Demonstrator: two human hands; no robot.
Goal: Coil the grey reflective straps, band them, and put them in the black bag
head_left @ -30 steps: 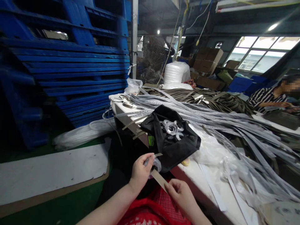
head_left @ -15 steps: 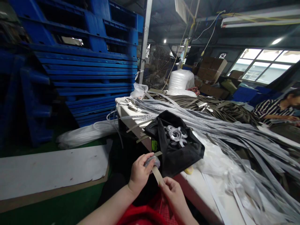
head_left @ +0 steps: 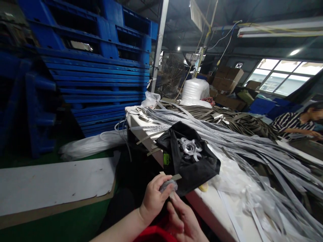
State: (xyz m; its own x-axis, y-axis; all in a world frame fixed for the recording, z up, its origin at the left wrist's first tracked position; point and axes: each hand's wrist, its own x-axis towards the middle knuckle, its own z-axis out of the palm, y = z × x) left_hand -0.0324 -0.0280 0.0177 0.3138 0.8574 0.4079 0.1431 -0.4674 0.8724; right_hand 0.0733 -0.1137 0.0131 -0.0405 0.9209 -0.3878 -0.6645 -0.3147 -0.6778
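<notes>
My left hand (head_left: pixel 153 197) is closed around a small grey coiled strip (head_left: pixel 169 185), just in front of the table's edge. A flat olive-grey band (head_left: pixel 177 177) sticks out past the coil. My right hand (head_left: pixel 185 220) is right below it, thumb and fingers pinched on the lower end of a pale band (head_left: pixel 172 194) that runs from the coil. Beyond both hands a black bag (head_left: pixel 196 174) with green lettering rests on the table, holding several grey coils (head_left: pixel 188 147).
Long grey strips (head_left: pixel 227 141) and dark olive straps (head_left: pixel 242 122) cover the white table (head_left: pixel 209 205). Clear plastic sheeting (head_left: pixel 234 174) lies at its right side. Blue pallets (head_left: pixel 106 80) are stacked at the left. A person in a striped top (head_left: pixel 287 121) sits at the far right.
My right hand has moved up closer to the left, and less of the pale band shows between them. Both hands and the coil sit slightly lower and further right in view.
</notes>
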